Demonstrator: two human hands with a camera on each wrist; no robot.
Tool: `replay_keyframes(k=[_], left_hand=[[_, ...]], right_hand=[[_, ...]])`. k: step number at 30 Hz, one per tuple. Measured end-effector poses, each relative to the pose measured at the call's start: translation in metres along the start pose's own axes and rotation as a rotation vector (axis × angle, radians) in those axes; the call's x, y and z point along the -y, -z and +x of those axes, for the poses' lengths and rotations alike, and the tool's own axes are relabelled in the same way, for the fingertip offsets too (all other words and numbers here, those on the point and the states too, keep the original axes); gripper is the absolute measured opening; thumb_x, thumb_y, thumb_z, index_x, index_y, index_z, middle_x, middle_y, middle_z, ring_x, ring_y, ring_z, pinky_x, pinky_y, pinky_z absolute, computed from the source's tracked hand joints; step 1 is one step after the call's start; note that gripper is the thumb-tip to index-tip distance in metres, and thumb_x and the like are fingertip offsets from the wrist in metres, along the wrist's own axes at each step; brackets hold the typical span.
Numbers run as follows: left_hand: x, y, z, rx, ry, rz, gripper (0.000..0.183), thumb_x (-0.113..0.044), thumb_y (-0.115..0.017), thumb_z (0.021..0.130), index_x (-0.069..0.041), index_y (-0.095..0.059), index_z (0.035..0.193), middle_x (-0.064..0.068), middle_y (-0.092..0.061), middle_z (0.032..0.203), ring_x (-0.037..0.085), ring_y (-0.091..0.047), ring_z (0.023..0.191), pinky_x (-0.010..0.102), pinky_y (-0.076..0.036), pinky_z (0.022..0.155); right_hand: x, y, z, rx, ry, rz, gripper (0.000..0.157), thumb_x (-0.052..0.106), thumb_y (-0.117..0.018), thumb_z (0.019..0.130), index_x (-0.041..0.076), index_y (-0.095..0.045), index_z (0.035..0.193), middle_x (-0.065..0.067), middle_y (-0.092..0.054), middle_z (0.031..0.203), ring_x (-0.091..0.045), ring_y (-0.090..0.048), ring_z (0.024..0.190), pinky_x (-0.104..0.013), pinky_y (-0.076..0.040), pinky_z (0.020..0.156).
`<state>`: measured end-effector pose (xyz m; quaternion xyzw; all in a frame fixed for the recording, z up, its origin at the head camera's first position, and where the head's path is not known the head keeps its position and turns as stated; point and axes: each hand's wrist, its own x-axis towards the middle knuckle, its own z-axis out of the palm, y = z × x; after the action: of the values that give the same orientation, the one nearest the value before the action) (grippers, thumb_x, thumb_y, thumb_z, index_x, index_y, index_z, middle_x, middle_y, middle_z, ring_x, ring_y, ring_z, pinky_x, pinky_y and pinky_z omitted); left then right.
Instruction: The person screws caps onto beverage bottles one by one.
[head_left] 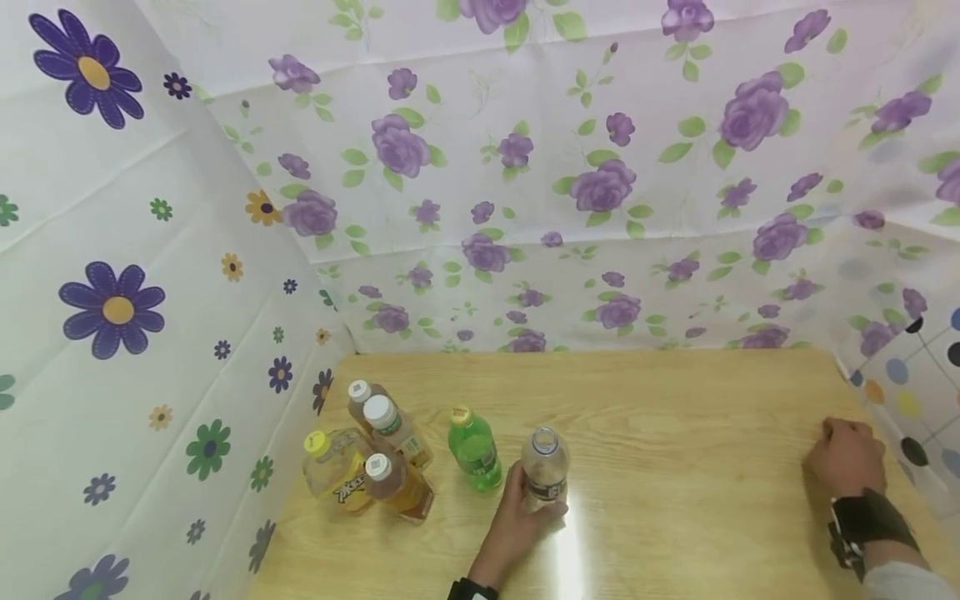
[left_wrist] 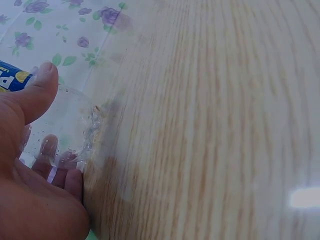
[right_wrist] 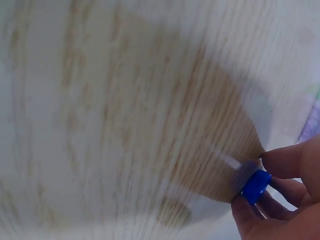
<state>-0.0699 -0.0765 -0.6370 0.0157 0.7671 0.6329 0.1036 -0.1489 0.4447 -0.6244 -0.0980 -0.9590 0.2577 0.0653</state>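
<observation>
My left hand [head_left: 519,518] grips a clear plastic bottle [head_left: 546,458] that has no cap on its mouth. Upright at the middle of the table, it has a dark label band in the head view. In the left wrist view, the thumb and fingers curl around the bottle's clear lower part [left_wrist: 70,125], with droplets inside and a blue label [left_wrist: 12,77] above. Far to the right, my right hand [head_left: 847,458] is low over the tabletop. The right wrist view shows its fingertips pinching a blue bottle cap [right_wrist: 256,186] close to the wood. That cap is hidden in the head view.
Just left of the clear bottle stands a green bottle [head_left: 476,450] with a yellow cap. Several more capped bottles cluster further left, among them an amber one [head_left: 405,492] and a yellow-capped one [head_left: 333,467]. Flowered sheets [head_left: 600,283] border the wooden table [head_left: 675,433].
</observation>
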Motion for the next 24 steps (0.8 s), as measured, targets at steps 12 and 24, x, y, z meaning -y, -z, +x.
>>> replay_keyframes(k=[12, 24], left_hand=[[0.001, 0.001, 0.0, 0.005, -0.014, -0.001, 0.08, -0.034, -0.083, 0.093, -0.03, -0.038, 0.159, 0.011, -0.041, 0.164, 0.045, -0.032, 0.153, 0.081, -0.013, 0.116], [0.0, 0.002, 0.0, 0.01, 0.004, 0.013, 0.079, -0.039, -0.083, 0.092, -0.035, -0.039, 0.157, 0.01, -0.043, 0.163, 0.043, -0.033, 0.152, 0.081, -0.013, 0.115]], right_hand=[[0.026, 0.0, -0.011, 0.065, -0.037, 0.14, 0.051, 0.016, -0.055, 0.104, -0.023, -0.045, 0.135, -0.05, -0.039, 0.125, -0.068, -0.043, 0.112, -0.079, -0.04, 0.093], [0.094, -0.011, -0.021, 0.227, 0.153, 0.321, 0.046, 0.034, -0.062, 0.11, -0.005, -0.051, 0.132, -0.031, -0.059, 0.129, -0.05, -0.058, 0.119, -0.025, -0.053, 0.077]])
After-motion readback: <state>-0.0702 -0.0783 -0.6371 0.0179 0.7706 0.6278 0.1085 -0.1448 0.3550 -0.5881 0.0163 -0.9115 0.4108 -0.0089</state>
